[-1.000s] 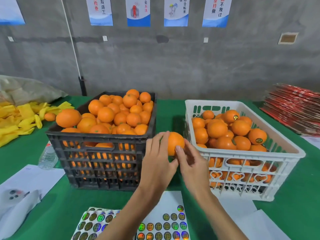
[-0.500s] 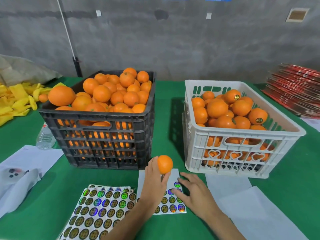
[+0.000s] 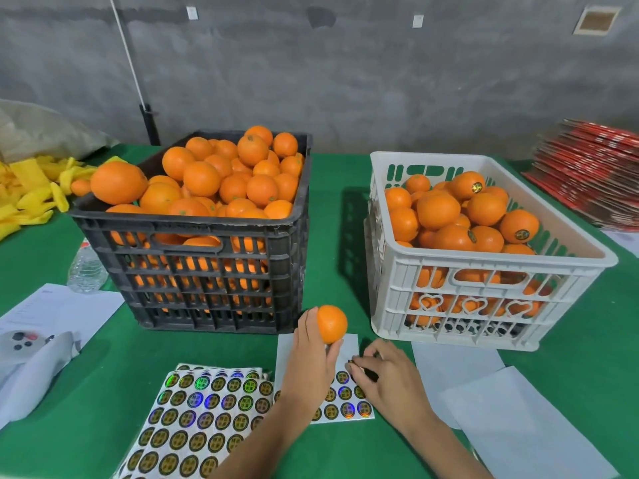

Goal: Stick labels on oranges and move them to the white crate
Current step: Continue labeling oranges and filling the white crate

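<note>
My left hand (image 3: 311, 361) grips a small orange (image 3: 332, 323) just above the green table, in front of the gap between the two crates. My right hand (image 3: 387, 378) lies on a partly used label sheet (image 3: 345, 406) and pinches a round label (image 3: 356, 366) at its fingertips. A fuller sheet of holographic labels (image 3: 200, 420) lies to the left. The black crate (image 3: 214, 271) is heaped with unlabelled oranges. The white crate (image 3: 484, 281) on the right holds oranges, some showing labels.
White backing papers (image 3: 511, 409) lie in front of the white crate. A plastic bottle (image 3: 86, 267), papers and a grey device (image 3: 20, 344) sit at the left. Yellow foam nets (image 3: 31, 195) lie far left, and a stack of red cartons (image 3: 594, 167) far right.
Both hands came down from crate-rim height to the label sheet. The right hand let go of the orange, reached onto the sheet and closed its fingertips on a label. The camera tilted downward.
</note>
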`<move>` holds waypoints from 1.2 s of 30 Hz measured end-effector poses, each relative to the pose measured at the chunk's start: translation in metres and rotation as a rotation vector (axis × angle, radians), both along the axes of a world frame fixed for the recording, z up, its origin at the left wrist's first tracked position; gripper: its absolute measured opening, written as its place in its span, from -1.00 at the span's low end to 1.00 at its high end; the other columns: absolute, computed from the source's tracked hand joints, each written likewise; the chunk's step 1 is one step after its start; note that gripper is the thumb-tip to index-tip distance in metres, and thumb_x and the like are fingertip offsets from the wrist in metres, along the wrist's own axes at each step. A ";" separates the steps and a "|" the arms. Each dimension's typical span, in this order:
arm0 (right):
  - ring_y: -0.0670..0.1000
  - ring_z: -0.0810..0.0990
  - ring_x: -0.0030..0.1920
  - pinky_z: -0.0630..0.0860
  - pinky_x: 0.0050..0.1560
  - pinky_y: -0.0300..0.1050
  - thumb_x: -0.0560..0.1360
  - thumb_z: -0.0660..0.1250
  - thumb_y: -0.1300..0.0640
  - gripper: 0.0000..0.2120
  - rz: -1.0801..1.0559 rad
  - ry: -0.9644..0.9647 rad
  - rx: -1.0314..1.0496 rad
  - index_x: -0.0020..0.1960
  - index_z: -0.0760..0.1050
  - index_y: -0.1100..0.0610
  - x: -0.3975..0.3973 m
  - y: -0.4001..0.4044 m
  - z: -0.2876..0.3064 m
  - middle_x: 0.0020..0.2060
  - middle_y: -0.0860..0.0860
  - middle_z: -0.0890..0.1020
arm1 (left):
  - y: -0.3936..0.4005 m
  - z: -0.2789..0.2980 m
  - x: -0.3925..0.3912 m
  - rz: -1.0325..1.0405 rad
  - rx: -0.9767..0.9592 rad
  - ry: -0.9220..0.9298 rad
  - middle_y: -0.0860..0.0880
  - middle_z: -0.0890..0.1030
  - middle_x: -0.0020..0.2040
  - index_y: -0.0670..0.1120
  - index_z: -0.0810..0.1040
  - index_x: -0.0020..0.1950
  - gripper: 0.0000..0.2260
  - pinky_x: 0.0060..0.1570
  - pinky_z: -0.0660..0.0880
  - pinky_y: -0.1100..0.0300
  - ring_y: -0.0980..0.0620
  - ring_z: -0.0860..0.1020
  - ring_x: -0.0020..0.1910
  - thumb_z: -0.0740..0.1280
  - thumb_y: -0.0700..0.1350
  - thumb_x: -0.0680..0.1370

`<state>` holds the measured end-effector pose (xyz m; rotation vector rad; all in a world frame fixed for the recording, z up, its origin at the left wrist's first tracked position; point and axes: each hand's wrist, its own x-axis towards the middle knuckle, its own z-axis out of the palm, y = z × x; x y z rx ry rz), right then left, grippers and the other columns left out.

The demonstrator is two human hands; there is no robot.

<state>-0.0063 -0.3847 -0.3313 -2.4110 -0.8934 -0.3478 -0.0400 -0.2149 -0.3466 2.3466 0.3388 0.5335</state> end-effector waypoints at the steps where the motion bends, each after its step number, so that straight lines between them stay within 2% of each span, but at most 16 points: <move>1: -0.05 0.50 -0.17 0.49 -0.10 -0.10 0.53 0.48 -0.02 -0.86 -0.010 0.082 0.046 0.00 0.75 0.02 0.000 0.000 0.000 -0.20 -0.08 0.54 | 0.000 0.000 0.000 -0.003 -0.001 -0.004 -0.09 0.30 0.50 -0.14 0.17 0.58 -0.37 0.36 0.30 0.24 -0.02 0.36 0.44 0.33 0.07 0.62; 4: -0.09 0.47 -0.18 0.46 -0.07 -0.13 0.55 0.44 -0.05 -0.85 -0.002 0.112 0.056 -0.03 0.75 -0.02 0.003 0.001 0.000 -0.23 -0.11 0.52 | 0.001 0.000 -0.001 -0.015 -0.007 -0.010 -0.08 0.28 0.52 -0.14 0.15 0.59 -0.37 0.39 0.30 0.21 -0.02 0.34 0.46 0.32 0.07 0.63; 8: -0.04 0.50 -0.29 0.50 -0.29 -0.14 0.48 0.52 -0.01 -0.88 0.029 -0.121 -0.086 -0.13 0.74 0.03 0.003 0.001 0.001 -0.28 -0.08 0.50 | 0.002 -0.001 -0.002 -0.015 -0.003 -0.014 -0.08 0.28 0.51 -0.14 0.15 0.59 -0.37 0.39 0.30 0.22 -0.02 0.34 0.46 0.31 0.08 0.63; 12: -0.05 0.53 -0.31 0.51 -0.33 -0.21 0.39 0.59 -0.12 -0.78 0.053 -0.164 -0.142 -0.14 0.73 0.03 0.003 0.001 0.002 -0.28 -0.08 0.53 | 0.003 -0.003 -0.004 -0.021 -0.006 -0.021 -0.08 0.28 0.50 -0.14 0.15 0.59 -0.37 0.37 0.29 0.24 -0.02 0.35 0.46 0.31 0.08 0.63; 15: -0.07 0.49 -0.33 0.43 -0.34 -0.24 0.39 0.61 -0.05 -0.82 0.073 -0.254 -0.186 -0.21 0.71 0.04 0.002 0.003 0.003 -0.30 -0.08 0.49 | 0.004 -0.004 -0.003 -0.015 -0.003 -0.017 -0.08 0.28 0.51 -0.14 0.15 0.59 -0.37 0.38 0.30 0.22 -0.02 0.34 0.46 0.30 0.09 0.63; 23: -0.09 0.49 -0.40 0.45 -0.41 -0.24 0.31 0.63 0.04 -0.82 0.028 -0.315 -0.220 -0.32 0.68 0.09 -0.005 0.015 0.006 -0.29 -0.06 0.56 | 0.005 -0.004 -0.003 -0.010 -0.013 -0.011 -0.06 0.27 0.52 -0.11 0.13 0.60 -0.36 0.38 0.32 0.21 0.00 0.34 0.47 0.28 0.12 0.63; 29: -0.08 0.47 -0.29 0.47 -0.31 -0.23 0.41 0.51 -0.25 -0.64 0.079 -0.333 -0.217 -0.18 0.68 0.06 -0.005 0.004 -0.001 -0.22 -0.08 0.52 | 0.008 -0.006 -0.004 -0.009 -0.033 -0.012 -0.05 0.27 0.52 -0.10 0.13 0.60 -0.36 0.40 0.35 0.17 -0.01 0.34 0.47 0.31 0.11 0.63; 32: -0.08 0.44 -0.28 0.43 -0.28 -0.24 0.45 0.48 -0.20 -0.69 0.115 -0.363 -0.236 -0.16 0.69 0.06 -0.005 0.003 -0.002 -0.21 -0.09 0.50 | 0.010 -0.008 -0.005 -0.011 -0.025 -0.006 -0.04 0.30 0.50 -0.09 0.14 0.59 -0.35 0.37 0.37 0.18 0.01 0.36 0.44 0.31 0.13 0.62; 36: -0.09 0.47 -0.26 0.47 -0.28 -0.25 0.48 0.52 -0.01 -0.86 0.098 -0.216 -0.096 -0.12 0.72 0.06 -0.006 0.003 -0.005 -0.24 -0.10 0.50 | 0.010 -0.008 -0.005 -0.011 -0.013 0.008 -0.03 0.30 0.49 -0.08 0.13 0.59 -0.34 0.36 0.38 0.18 0.02 0.36 0.44 0.29 0.17 0.61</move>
